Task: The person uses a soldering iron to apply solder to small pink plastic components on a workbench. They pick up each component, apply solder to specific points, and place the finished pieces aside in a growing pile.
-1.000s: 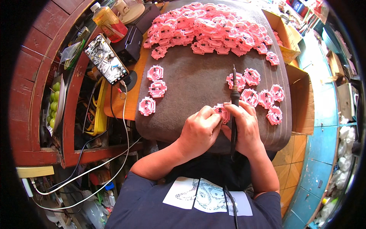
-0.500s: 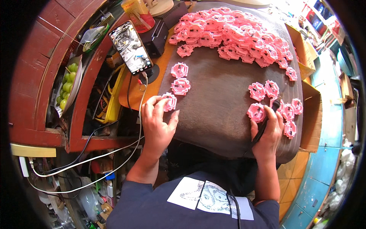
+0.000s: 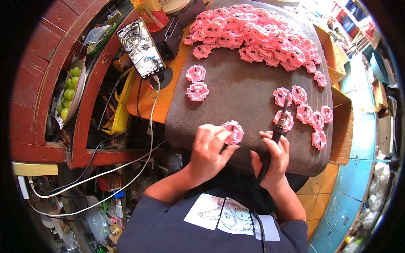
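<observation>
Between the thumb and fingers of my left hand (image 3: 207,148) is a pink plastic piece (image 3: 235,131), raised over the front of the dark work surface (image 3: 236,90). My right hand (image 3: 274,162) is closed round the black handle of a soldering iron (image 3: 278,131), its thin dark tip pointing up and away, over the loose pink pieces on the right. Several of those pieces (image 3: 304,113) lie flat there, with small dark parts at their centres. Two more pink pieces (image 3: 197,91) lie at the left edge. A big heap of the same pieces (image 3: 261,36) covers the far side.
A phone (image 3: 141,48) on a black stand shows a lit screen at the far left, with a white cable (image 3: 152,122) running down from it. Green fruit (image 3: 70,92) sits in a red wooden cabinet. Cardboard boxes (image 3: 341,126) stand along the right edge.
My left hand has picked up the nearest left pink piece and carried it right, to the middle. My right hand has drawn back toward me and left with the soldering iron.
</observation>
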Available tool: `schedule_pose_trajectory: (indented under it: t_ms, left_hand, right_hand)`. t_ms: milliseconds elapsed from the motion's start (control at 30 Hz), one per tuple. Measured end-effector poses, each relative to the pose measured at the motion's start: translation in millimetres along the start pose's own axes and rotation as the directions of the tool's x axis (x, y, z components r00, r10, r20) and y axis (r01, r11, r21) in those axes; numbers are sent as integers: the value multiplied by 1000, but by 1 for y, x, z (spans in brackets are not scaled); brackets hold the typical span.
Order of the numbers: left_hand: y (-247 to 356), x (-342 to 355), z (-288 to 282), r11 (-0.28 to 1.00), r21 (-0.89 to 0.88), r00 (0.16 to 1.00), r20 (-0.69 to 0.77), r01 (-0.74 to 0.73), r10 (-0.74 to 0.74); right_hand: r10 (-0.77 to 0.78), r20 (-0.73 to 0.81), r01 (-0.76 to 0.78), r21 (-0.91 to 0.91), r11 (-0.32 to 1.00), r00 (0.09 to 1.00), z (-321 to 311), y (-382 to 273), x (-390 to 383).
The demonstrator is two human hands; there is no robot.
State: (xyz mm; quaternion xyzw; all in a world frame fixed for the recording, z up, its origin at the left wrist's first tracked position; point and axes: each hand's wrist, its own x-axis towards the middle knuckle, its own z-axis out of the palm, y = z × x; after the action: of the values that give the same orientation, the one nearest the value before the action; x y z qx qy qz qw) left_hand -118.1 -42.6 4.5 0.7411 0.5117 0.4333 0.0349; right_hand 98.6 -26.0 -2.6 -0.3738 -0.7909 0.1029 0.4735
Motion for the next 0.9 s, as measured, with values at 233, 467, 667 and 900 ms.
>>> schedule_pose_trajectory:
  t_ms: [233,467,667,900]
  left_hand:
    - [12,6,16,984,-175,996,72,-41,54]
    - [7,16,21,911,-380,961,152,-159,231]
    - [-42,44,-12,988,150,985,-170,42,-16]
    - [-52,52,-18,976,188,994,-11,108,-108]
  right_hand:
    - [2,31,-1,-20,1000,1000,-2,-4,2]
    - [21,152,1,-147,989,988,-5,-1,22]
    - [103,111,-58,-352,934,988,-11,16,28]
    - [60,0,-57,-340,939,998,-18,14,24]
